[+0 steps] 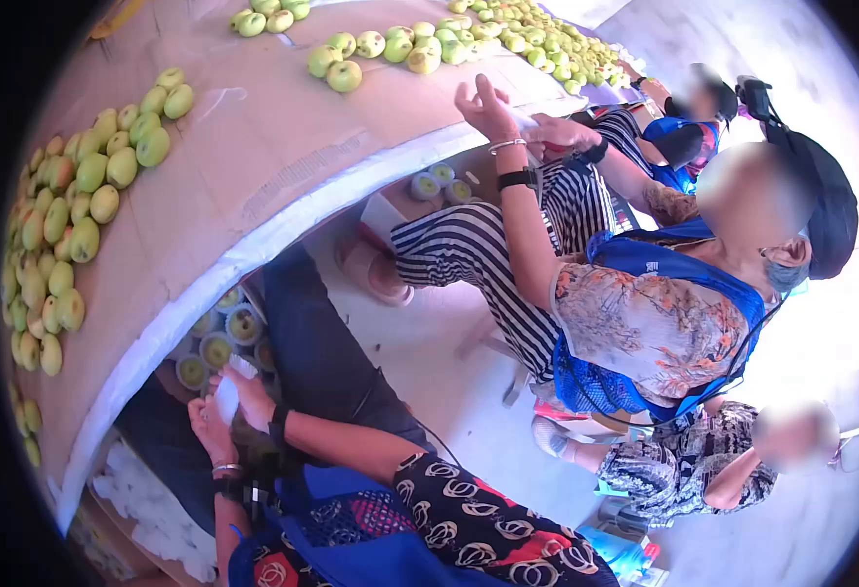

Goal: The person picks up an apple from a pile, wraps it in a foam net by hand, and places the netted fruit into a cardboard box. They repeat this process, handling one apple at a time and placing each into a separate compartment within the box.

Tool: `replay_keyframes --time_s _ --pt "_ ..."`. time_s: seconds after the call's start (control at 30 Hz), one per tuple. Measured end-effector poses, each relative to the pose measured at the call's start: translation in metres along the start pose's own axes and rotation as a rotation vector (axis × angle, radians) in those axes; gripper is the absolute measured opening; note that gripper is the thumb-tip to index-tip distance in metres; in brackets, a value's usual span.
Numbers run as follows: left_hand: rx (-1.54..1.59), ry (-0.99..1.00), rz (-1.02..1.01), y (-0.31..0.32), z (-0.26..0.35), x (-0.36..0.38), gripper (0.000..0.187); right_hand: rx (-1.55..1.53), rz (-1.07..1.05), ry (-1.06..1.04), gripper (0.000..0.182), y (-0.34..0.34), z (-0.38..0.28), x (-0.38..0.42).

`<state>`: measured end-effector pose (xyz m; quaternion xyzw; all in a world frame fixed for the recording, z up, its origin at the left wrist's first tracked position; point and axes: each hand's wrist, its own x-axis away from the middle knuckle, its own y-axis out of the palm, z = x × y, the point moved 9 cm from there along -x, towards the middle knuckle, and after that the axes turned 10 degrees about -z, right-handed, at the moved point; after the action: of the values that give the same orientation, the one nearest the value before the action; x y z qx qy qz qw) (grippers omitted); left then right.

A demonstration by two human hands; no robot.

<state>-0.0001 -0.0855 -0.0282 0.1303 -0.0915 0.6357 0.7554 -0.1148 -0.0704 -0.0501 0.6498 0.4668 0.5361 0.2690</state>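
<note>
My left hand (212, 430) is closed, its fingers gripping one side of a white foam net (227, 399). My right hand (251, 399) is closed on the other side of the same net, close beside the left. Whether an apple is inside the net cannot be made out. Just beyond my hands, apples in white foam nets (216, 349) sit close together in a box, partly hidden by the table edge and my leg. A heap of white foam nets (146, 504) lies below the table edge, near my left forearm.
A cardboard-covered table (283, 147) with a padded white edge curves past my left side. Loose green apples (82, 196) are piled on it, with more apples (419, 49) farther along. A co-worker (664, 293) sits to my right; other people sit beyond. Netted apples (439, 181) stand by the co-worker's knees.
</note>
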Motion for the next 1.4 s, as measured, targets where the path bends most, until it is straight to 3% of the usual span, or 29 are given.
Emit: replay_keyframes --time_s 0.1,0.43,0.7,0.93,1.17,1.33,1.4 --pt "-0.028 -0.024 0.026 0.009 0.002 0.034 0.011 -0.031 -0.014 0.029 0.029 -0.006 0.004 0.030" --pt "-0.181 0.091 0.018 0.019 0.033 0.011 0.014 -0.096 -0.010 -0.019 0.031 0.012 -0.026 0.011" --pt "-0.164 0.013 0.044 0.021 0.032 0.014 0.014 -0.040 -0.086 -0.034 0.030 0.016 -0.043 0.004" --pt "-0.177 -0.017 0.048 0.013 0.025 0.013 0.016 0.002 0.025 0.019 0.033 0.001 -0.031 -0.002" --pt "-0.219 0.155 0.040 0.012 0.051 0.009 0.016 -0.042 0.160 0.055 0.031 -0.009 -0.018 -0.003" --pt "-0.198 0.263 0.076 -0.002 0.050 0.006 0.016 -0.002 0.126 0.084 0.032 -0.023 0.001 -0.020" --pt "-0.118 0.061 0.109 -0.017 0.013 0.000 0.015 -0.034 0.134 0.075 0.032 -0.013 -0.002 -0.021"
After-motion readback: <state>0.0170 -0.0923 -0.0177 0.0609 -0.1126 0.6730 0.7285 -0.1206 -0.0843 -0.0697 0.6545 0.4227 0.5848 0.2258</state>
